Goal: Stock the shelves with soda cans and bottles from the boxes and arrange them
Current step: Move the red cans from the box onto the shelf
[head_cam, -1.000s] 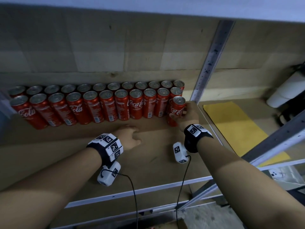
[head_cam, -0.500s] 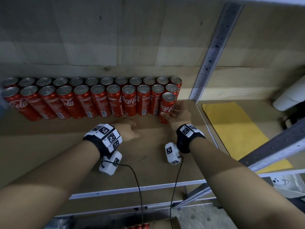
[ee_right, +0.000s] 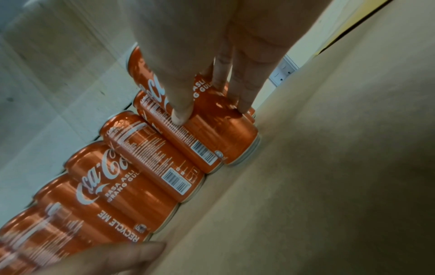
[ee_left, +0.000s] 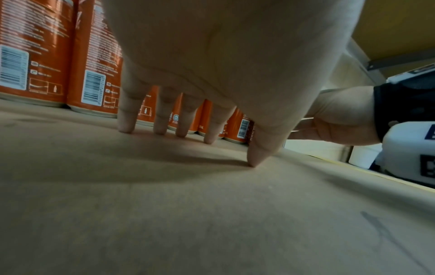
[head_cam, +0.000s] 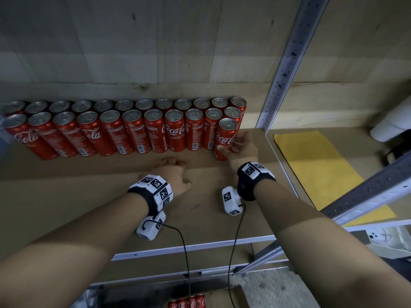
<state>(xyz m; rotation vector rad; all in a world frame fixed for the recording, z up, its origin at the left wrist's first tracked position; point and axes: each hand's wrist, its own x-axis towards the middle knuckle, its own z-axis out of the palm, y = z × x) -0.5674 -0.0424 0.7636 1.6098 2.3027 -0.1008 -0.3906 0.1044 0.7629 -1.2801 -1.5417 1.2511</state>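
A brown shelf board [head_cam: 93, 196] is seen under a plywood back wall, closed on the right by a perforated metal upright [head_cam: 287, 63]. Two rows of red cans [head_cam: 133, 127] are stood along the back. A third row is begun by a single front can [head_cam: 224, 138], placed at the right end and gripped by the right hand [head_cam: 241, 147], thumb on one side and fingers curled round the other. The left hand [head_cam: 175, 174] holds nothing; its spread fingertips [ee_left: 126, 126] are rested on the board in front of the rows.

The can is judged to be in its final settling. It is best kept upright, pressed back until the can behind is touched, and let go only once it stands flat, with the fingers drawn out sideways so neighbours are not nudged.

Little room is left between this can and the board's right edge. Ample bare board is left to the left and front for more cans, some of which are glimpsed in a box [head_cam: 189, 302] below
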